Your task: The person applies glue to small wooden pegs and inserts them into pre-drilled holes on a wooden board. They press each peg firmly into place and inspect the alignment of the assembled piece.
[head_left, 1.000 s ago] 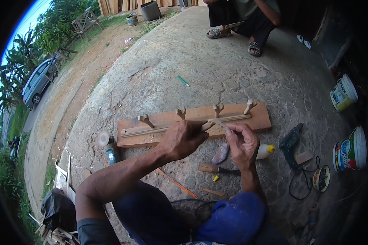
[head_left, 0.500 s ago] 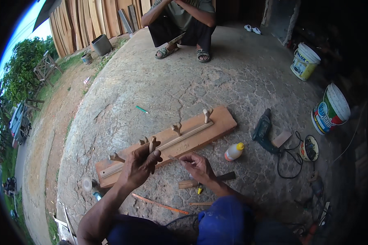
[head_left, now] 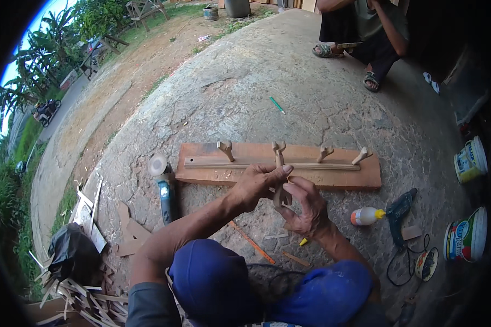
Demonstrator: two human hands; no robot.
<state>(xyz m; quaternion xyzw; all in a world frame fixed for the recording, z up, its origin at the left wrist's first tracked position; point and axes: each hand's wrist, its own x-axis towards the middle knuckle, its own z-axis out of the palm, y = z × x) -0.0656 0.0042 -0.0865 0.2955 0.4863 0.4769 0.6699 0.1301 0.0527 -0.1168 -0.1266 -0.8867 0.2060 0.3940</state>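
Observation:
My left hand (head_left: 259,188) pinches a small wooden peg (head_left: 280,159), held upright over the near edge of a reddish wooden board (head_left: 202,174). Close beside it, my right hand (head_left: 306,210) has its fingers bent around a curled tan strip (head_left: 280,196), perhaps sandpaper, at the lower end of the peg. Both hands nearly touch. On the board lies a long grooved wooden rail (head_left: 311,165) with several fork-topped wooden pegs (head_left: 325,153) standing along it. One of these is partly hidden behind the held peg.
An angle grinder (head_left: 167,199) lies left of the board. At right are a yellow-capped bottle (head_left: 367,216), a corded drill (head_left: 401,212) and paint buckets (head_left: 466,234). A green pencil (head_left: 277,105) lies beyond the board; an orange strip (head_left: 253,242) lies nearer. Another person (head_left: 360,38) squats at far right.
My view has swung left, bringing the grinder and wood scraps into sight. My right hand has come up against my left, and the strip is now at the held peg.

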